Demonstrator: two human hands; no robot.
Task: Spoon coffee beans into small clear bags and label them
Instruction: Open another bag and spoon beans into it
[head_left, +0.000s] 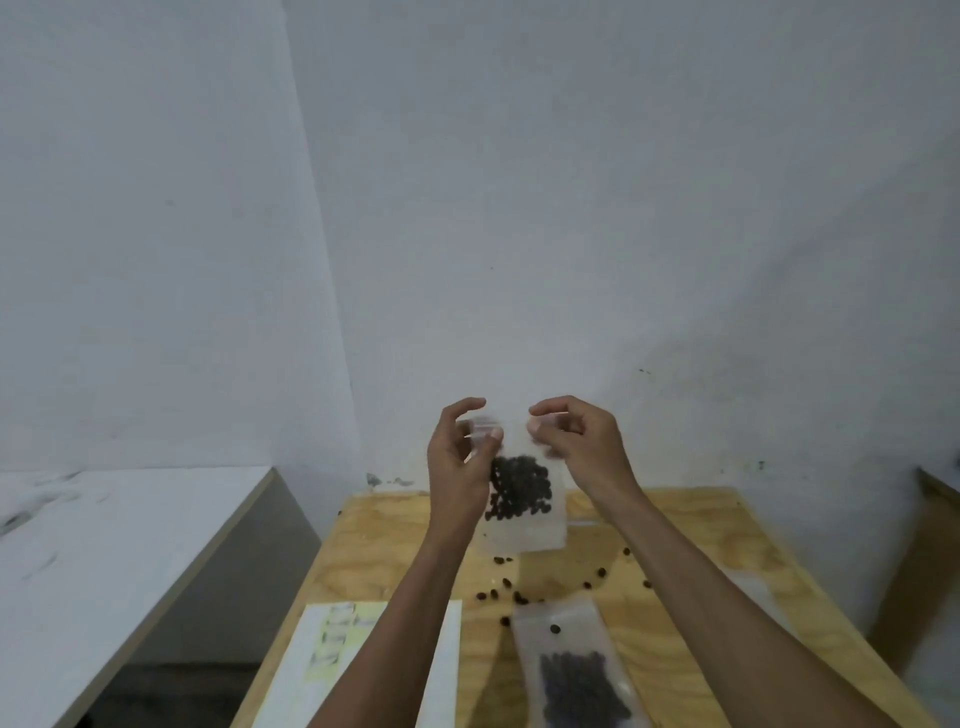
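place: bare workroom | plywood table (675, 525) | plain white wall (571, 208)

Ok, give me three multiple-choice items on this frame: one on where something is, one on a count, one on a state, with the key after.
1. Where does the sheet of yellow labels lie?
A. On the wooden table's left side
B. On the white surface further left
C. Taped to the wall

2. How many bags holding coffee beans are in view?
A. One
B. Two
C. Four

3. How is the raised bag held?
A. Flat on the table, untouched
B. By one hand at its bottom
C. By both hands at its top edge

Key:
1 A: the sheet rests on the wooden table, beside the left forearm.
2 B: one is raised, and a second bag lies on the table.
3 C: the left hand and right hand each have a pinching grip on the top edge.
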